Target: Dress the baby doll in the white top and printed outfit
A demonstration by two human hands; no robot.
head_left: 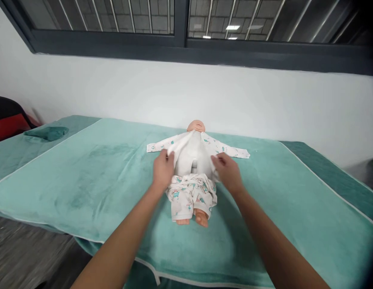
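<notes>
A baby doll (196, 125) lies on its back, head toward the wall and feet toward me. Its white printed shirt (225, 149) is spread apart at the front, baring the white body (193, 150), and both sleeves stretch out sideways. Pinched in my left hand (164, 168) is the shirt's front edge on the left. On the other side, my right hand (228, 170) has its fingers closed on the opposite edge, near the doll's hip. The printed pants (192, 192) are bunched around the doll's legs, and both feet (201, 217) stick out below.
Teal plush covers (84, 168) with pale piping lie over the bed. Behind it rises a white wall (114, 88) with a dark-framed barred window (180, 44). A black and red object (9, 120) stands at the far left.
</notes>
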